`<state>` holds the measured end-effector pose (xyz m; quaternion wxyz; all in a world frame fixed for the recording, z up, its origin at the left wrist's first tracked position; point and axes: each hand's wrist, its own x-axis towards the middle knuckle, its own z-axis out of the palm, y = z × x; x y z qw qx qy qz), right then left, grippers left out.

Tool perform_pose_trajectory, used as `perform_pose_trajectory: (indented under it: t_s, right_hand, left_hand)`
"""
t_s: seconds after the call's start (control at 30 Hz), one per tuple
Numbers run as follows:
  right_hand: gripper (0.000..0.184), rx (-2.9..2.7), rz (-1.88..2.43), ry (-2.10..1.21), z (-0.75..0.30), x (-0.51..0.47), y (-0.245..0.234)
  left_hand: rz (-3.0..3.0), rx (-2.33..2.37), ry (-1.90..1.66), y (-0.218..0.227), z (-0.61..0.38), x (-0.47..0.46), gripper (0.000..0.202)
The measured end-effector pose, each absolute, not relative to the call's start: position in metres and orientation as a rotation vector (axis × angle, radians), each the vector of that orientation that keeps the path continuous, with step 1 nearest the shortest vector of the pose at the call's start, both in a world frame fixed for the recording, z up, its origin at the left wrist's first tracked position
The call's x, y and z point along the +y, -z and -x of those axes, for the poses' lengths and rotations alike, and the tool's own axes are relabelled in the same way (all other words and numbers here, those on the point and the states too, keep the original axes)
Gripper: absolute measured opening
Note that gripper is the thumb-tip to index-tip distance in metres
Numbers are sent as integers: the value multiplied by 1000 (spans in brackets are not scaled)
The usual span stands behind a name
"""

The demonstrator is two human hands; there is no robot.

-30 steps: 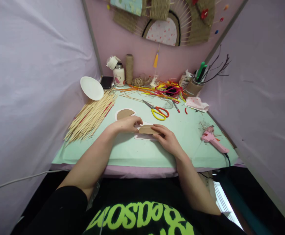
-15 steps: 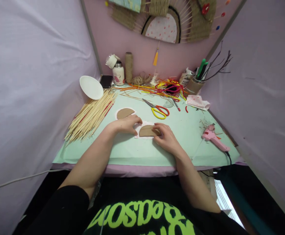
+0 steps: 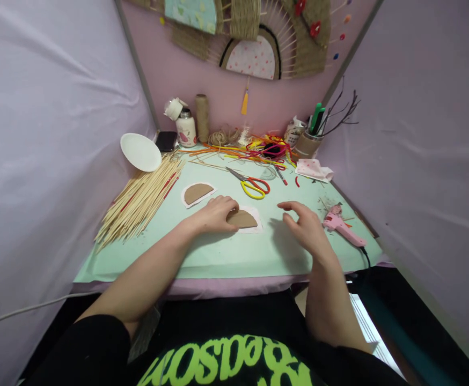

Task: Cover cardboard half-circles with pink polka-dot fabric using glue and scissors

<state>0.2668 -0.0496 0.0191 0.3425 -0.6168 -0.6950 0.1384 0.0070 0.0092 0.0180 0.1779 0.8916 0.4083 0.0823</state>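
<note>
A brown cardboard half-circle (image 3: 243,219) lies on a slightly larger white cloth piece (image 3: 259,224) in the middle of the table. My left hand (image 3: 218,215) grips its left end, thumb at the straight near edge and fingers over the curved side. To the right, my right hand (image 3: 302,222) hovers above the table, thumb and index finger apart, holding nothing. Behind my left hand, a second cardboard half-circle (image 3: 198,193) rests on its own white backing. Scissors (image 3: 251,185) with one yellow and one red handle lie open beyond.
Thin wooden sticks (image 3: 138,206) are heaped at left beneath a white plate (image 3: 141,152). A pink glue gun (image 3: 343,225) with a black cord lies at right. Tangled coloured strips (image 3: 254,150), a bottle (image 3: 186,128), twine (image 3: 202,118) and a pen holder (image 3: 309,143) line the back.
My right hand has let go of the half-circle's right end and moved right toward the glue gun. My left hand has come onto the cardboard's left end. The view has shifted slightly.
</note>
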Motion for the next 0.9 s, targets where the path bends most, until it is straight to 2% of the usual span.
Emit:
perform_pose_trajectory:
  t_s: [0.13,0.33,0.53,0.67,0.8,0.9]
  right_hand:
    - [33,-1615,1745,-177,-317,-58,-35]
    - [44,-1521,2305,-48,-407,-77,-30]
    - [52,-1644,2553,-229,-415,-64,-8]
    - [46,-1646,2589,-104,-404,-53,2]
    - [41,-1591,2429,-152,-408,-54,0]
    - [43,-1502,2118,-268,-408,-62,-11]
  left_hand:
    - [-2515,1111,-240,-23,-8,7,38]
    - [-2435,1079,-376,-24,-7,14,35]
    - [-1623,972,-873,-30,1,24,45]
    - [-1085,776,-1006,-32,7,28,44]
    - [-985,619,-917,-32,15,29,51]
    - [-995,519,-872,-30,20,28,60]
